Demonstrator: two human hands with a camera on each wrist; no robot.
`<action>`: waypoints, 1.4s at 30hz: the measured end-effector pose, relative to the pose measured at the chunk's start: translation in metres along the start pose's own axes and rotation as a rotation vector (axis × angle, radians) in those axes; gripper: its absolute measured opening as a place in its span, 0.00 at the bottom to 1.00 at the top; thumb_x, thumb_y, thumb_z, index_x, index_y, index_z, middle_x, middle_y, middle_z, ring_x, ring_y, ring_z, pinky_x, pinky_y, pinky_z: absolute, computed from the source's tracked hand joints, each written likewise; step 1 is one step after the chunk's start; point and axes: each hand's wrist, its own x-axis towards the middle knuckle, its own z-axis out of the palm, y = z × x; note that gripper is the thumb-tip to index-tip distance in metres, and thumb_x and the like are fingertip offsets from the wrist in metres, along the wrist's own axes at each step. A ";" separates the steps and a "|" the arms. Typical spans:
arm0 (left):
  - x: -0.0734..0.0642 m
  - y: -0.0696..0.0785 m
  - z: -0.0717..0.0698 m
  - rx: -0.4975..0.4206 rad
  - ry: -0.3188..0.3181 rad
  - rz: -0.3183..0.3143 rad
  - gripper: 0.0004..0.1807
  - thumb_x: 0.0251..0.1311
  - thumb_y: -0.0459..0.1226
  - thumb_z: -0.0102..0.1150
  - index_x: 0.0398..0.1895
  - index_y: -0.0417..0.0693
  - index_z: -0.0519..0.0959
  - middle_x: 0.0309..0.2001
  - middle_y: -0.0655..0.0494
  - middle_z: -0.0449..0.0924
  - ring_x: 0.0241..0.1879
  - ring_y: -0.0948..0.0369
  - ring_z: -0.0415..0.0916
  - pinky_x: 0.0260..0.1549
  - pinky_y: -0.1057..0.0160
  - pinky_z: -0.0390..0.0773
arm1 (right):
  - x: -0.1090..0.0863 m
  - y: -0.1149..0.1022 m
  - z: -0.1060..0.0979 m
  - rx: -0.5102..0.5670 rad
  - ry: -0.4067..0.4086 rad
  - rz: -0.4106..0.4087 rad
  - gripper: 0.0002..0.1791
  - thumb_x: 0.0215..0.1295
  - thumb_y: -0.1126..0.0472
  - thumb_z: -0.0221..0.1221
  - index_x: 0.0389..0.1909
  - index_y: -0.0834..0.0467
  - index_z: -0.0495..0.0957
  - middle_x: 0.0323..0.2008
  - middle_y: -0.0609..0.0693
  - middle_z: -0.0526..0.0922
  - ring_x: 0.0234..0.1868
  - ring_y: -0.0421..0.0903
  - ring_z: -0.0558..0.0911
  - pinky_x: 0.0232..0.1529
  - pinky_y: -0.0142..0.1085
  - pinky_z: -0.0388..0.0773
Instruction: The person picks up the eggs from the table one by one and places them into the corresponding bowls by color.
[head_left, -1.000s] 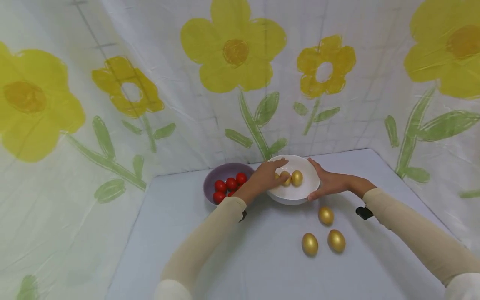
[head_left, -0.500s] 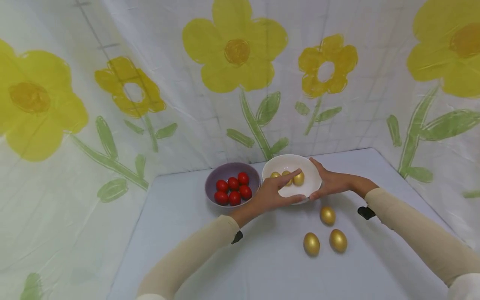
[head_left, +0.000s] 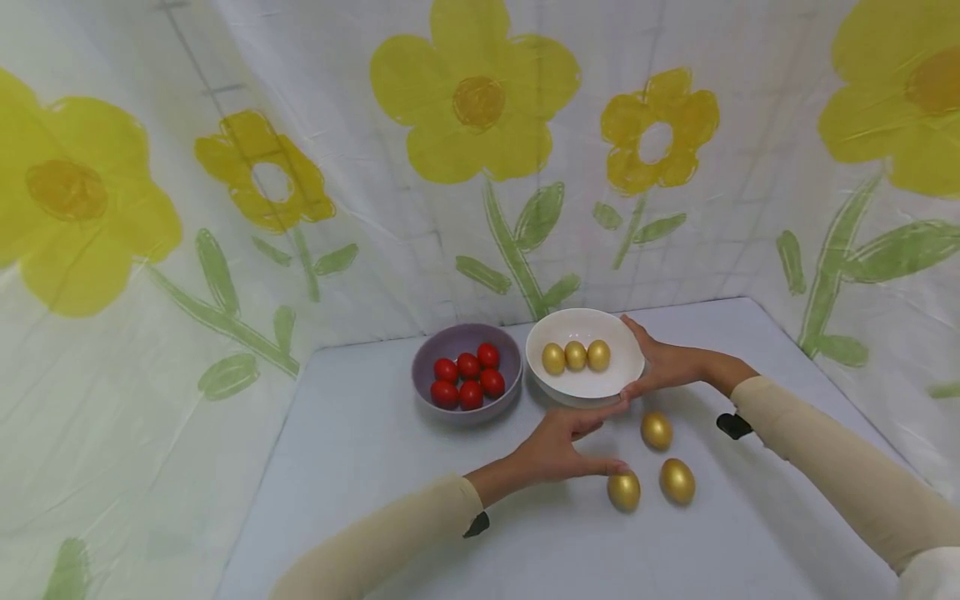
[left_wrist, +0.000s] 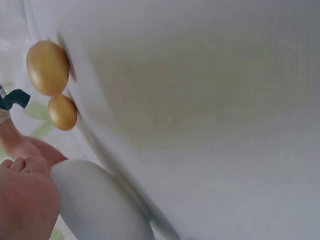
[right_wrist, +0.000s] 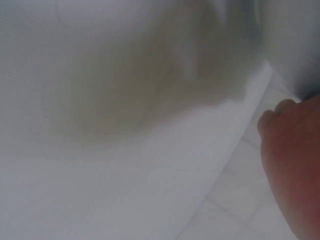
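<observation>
My right hand (head_left: pixel 660 365) grips the right side of a white bowl (head_left: pixel 581 392), its thumb at the near rim. Inside the bowl lie three golden eggs (head_left: pixel 575 356) in a row. My left hand (head_left: pixel 558 446) hovers in front of the bowl with thumb and fingers spread apart. Its thumb tip overlaps the top of the nearest golden egg (head_left: pixel 624 493) on the table; whether they touch I cannot tell. Two more loose golden eggs, one behind (head_left: pixel 657 430) and one to the right (head_left: pixel 678 481), lie close by. In the left wrist view the bowl (left_wrist: pixel 100 200) stands beyond the left hand (left_wrist: pixel 27 205).
Left of the white bowl stands a purple bowl (head_left: pixel 423 392) with several red eggs (head_left: pixel 468 365). Both bowls are near the back edge of the cloth-covered table (head_left: pixel 360 450). A flower-printed curtain (head_left: pixel 390 267) hangs behind and at the sides.
My left hand has left the inside of the white bowl and come down toward the loose eggs, uncovering the three golden eggs there. The right hand stays on the bowl.
</observation>
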 end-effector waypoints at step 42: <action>-0.011 -0.015 0.035 -0.067 -0.200 -0.236 0.32 0.63 0.38 0.76 0.70 0.45 0.79 0.69 0.61 0.78 0.61 0.78 0.75 0.55 0.78 0.76 | 0.000 0.001 0.000 0.001 0.009 0.054 0.77 0.62 0.46 0.75 0.82 0.57 0.17 0.83 0.67 0.25 0.83 0.70 0.39 0.76 0.72 0.47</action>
